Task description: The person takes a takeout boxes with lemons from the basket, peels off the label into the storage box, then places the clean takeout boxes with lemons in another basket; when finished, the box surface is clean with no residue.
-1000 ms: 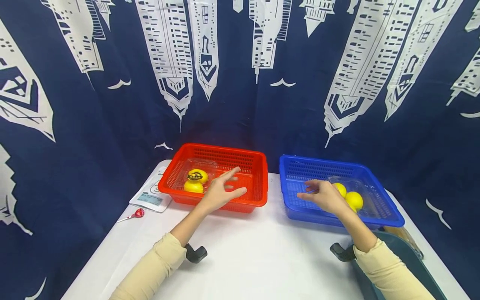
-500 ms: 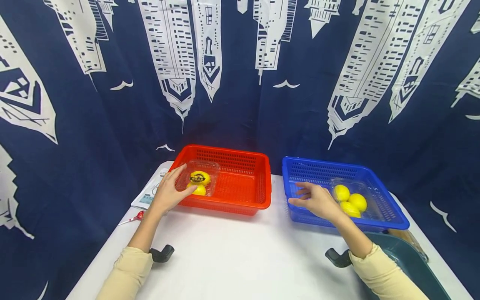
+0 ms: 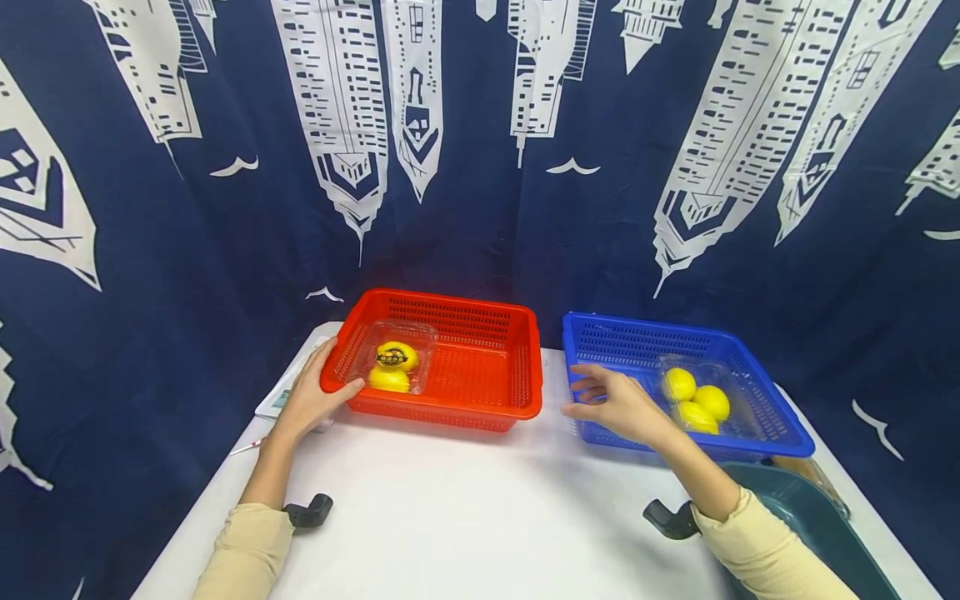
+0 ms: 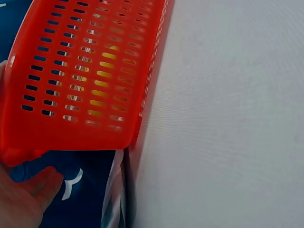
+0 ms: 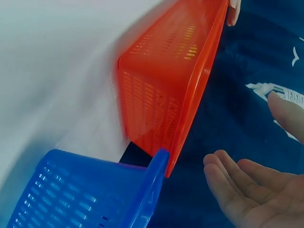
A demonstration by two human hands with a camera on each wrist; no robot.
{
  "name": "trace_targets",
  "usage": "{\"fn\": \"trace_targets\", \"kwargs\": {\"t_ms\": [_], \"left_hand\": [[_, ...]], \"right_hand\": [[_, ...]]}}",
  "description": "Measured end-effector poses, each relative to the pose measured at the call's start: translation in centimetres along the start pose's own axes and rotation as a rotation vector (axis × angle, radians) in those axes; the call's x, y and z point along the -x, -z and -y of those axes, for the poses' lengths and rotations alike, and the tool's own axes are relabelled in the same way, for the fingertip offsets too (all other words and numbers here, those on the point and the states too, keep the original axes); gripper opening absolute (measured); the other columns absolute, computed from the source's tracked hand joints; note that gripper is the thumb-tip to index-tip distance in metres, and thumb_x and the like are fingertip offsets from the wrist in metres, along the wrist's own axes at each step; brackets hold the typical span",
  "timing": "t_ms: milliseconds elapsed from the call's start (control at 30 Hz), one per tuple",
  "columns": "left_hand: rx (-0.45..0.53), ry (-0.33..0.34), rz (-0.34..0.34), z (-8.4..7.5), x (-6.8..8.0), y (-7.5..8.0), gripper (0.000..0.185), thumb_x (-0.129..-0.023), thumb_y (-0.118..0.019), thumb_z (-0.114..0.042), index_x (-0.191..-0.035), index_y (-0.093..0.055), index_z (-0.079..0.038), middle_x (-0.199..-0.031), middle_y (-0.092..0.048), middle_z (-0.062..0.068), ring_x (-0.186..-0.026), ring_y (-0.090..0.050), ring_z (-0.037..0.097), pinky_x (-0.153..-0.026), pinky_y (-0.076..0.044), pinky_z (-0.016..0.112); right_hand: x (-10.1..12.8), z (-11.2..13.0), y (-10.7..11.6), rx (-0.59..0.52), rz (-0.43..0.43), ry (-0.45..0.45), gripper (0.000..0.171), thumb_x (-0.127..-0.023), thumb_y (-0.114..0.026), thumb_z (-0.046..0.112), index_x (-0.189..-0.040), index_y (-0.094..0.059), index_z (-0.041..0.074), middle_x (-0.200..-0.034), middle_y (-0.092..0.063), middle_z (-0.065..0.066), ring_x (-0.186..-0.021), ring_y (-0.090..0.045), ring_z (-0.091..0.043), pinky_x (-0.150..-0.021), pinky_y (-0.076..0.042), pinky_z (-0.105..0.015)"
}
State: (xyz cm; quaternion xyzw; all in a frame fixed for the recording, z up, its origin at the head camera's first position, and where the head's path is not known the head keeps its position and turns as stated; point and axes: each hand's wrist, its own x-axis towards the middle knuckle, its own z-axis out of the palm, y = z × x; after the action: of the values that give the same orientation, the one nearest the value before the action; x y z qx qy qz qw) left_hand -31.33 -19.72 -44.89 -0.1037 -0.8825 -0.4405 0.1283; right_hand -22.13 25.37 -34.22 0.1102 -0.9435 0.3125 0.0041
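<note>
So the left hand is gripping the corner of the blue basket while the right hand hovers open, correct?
Not quite. In the head view the left hand grips the corner of the red basket, not the blue basket. The right hand does hover open, at the blue one's near left corner.

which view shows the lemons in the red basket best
The head view: both lemons sit in plain sight inside the red basket. The left wrist view shows only yellow glimpses through the basket slots; the right wrist view likewise.
</note>
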Motion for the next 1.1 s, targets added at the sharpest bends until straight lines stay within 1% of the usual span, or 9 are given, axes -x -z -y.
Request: {"fn": "trace_targets", "kwargs": {"t_ms": [133,233,467,600,767,833,933,1033,1100], "left_hand": [[0.016,-0.007,0.012,0.4,-0.2,-0.1,0.09,-0.082,-0.072,-0.034,-0.154,-0.025,-0.008,-0.156,-0.029,0.022,-0.137,-0.036,0.044,-0.111,-0.032,0.066],[0.02,-0.012,0.011,0.6,-0.3,-0.3,0.089,-0.082,-0.072,-0.033,-0.153,-0.026,-0.007,-0.155,-0.03,0.022,-0.137,-0.037,0.044,-0.11,-0.034,0.065],[0.032,-0.028,-0.009,0.7,-0.4,-0.4,0.087,-0.081,-0.073,-0.03,-0.151,-0.03,-0.003,-0.157,-0.029,0.021,-0.144,-0.027,0.044,-0.114,-0.028,0.065],[0.037,0.0,0.001,1.0,-0.3,-0.5,0.088,-0.081,-0.073,-0.03,-0.152,-0.028,-0.004,-0.159,-0.026,0.018,-0.145,-0.025,0.043,-0.114,-0.028,0.065],[0.043,0.014,0.008,1.1,-0.2,-0.4,0.09,-0.081,-0.073,-0.032,-0.153,-0.026,-0.004,-0.16,-0.025,0.018,-0.146,-0.024,0.043,-0.113,-0.029,0.064],[0.049,0.014,0.003,1.1,-0.1,-0.4,0.09,-0.081,-0.073,-0.031,-0.153,-0.026,-0.004,-0.16,-0.025,0.018,-0.145,-0.025,0.043,-0.113,-0.03,0.064],[0.059,0.017,-0.01,1.1,-0.1,-0.3,0.089,-0.081,-0.073,-0.031,-0.153,-0.027,-0.004,-0.16,-0.025,0.018,-0.145,-0.026,0.042,-0.114,-0.03,0.063],[0.069,0.014,-0.013,1.1,-0.1,-0.3,0.09,-0.081,-0.074,-0.031,-0.153,-0.027,-0.004,-0.16,-0.025,0.017,-0.146,-0.025,0.041,-0.115,-0.028,0.063],[0.074,0.01,-0.011,1.0,-0.1,-0.3,0.09,-0.08,-0.074,-0.032,-0.152,-0.028,-0.003,-0.16,-0.026,0.017,-0.147,-0.025,0.04,-0.116,-0.027,0.062]], "right_hand": [[-0.2,0.4,-0.4,-0.003,0.029,0.039,0.066,-0.082,-0.077,0.035,-0.134,-0.054,0.0,-0.117,-0.069,-0.014,-0.103,-0.067,-0.028,-0.09,-0.057,-0.043],[-0.3,0.7,-0.7,-0.008,0.061,0.073,0.065,-0.082,-0.076,0.035,-0.134,-0.055,0.0,-0.117,-0.069,-0.015,-0.102,-0.067,-0.028,-0.09,-0.057,-0.043],[-1.4,2.3,-1.1,-0.003,0.164,0.15,0.065,-0.082,-0.077,0.031,-0.134,-0.054,-0.002,-0.118,-0.067,-0.018,-0.103,-0.066,-0.029,-0.09,-0.058,-0.043],[-2.4,3.7,-1.3,0.01,0.217,0.18,0.065,-0.082,-0.077,0.03,-0.134,-0.054,-0.001,-0.12,-0.066,-0.018,-0.105,-0.065,-0.03,-0.091,-0.057,-0.043],[-4.2,5.6,-1.8,-0.028,0.284,0.206,0.064,-0.082,-0.077,0.028,-0.134,-0.054,-0.001,-0.12,-0.065,-0.016,-0.105,-0.063,-0.029,-0.093,-0.056,-0.042],[-5.2,6.3,-2.2,-0.067,0.318,0.205,0.063,-0.082,-0.077,0.027,-0.135,-0.053,0.001,-0.121,-0.065,-0.014,-0.105,-0.063,-0.028,-0.093,-0.056,-0.039],[-7.1,7.3,-2.8,-0.143,0.39,0.197,0.062,-0.084,-0.075,0.027,-0.138,-0.052,0.005,-0.125,-0.063,-0.013,-0.108,-0.063,-0.025,-0.093,-0.056,-0.035],[-9.0,8.0,-3.4,-0.204,0.45,0.183,0.061,-0.085,-0.074,0.027,-0.139,-0.052,0.008,-0.13,-0.062,-0.012,-0.112,-0.062,-0.023,-0.094,-0.055,-0.034],[-10.3,8.4,-3.8,-0.234,0.475,0.182,0.061,-0.086,-0.073,0.026,-0.139,-0.051,0.009,-0.131,-0.061,-0.011,-0.114,-0.062,-0.023,-0.097,-0.054,-0.036]]}}
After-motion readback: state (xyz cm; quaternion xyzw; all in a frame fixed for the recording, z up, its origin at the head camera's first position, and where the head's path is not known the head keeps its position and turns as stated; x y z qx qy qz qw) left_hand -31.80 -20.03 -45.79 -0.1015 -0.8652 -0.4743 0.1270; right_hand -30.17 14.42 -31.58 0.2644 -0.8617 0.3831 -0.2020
